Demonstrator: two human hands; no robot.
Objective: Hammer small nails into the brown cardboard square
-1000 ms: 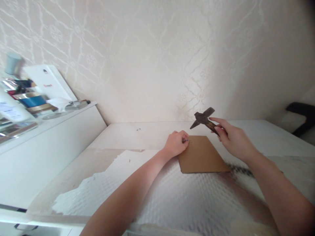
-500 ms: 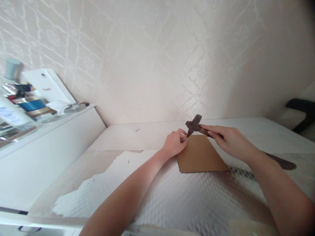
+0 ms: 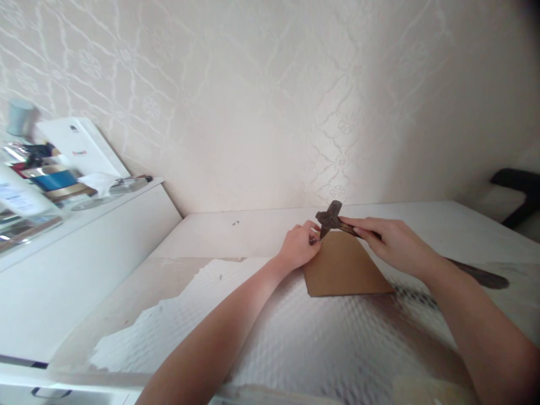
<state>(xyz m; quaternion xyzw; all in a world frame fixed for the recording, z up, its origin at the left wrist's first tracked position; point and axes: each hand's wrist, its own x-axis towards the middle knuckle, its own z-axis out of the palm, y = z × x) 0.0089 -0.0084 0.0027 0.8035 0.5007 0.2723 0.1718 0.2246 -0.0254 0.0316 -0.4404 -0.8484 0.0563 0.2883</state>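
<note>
The right hand (image 3: 390,243) grasps a hammer (image 3: 331,216) by its handle, the head over the far left corner of a brown board (image 3: 348,271); the left hand (image 3: 297,246) pinches something small (image 3: 313,241) at that corner, too small to name; I cannot tell whether the hammer's tapered end touches it; the board lies on the table (image 3: 253,228), its near part over a white textured sheet (image 3: 270,337); a long dark thing (image 3: 485,276) lies to the right.
</note>
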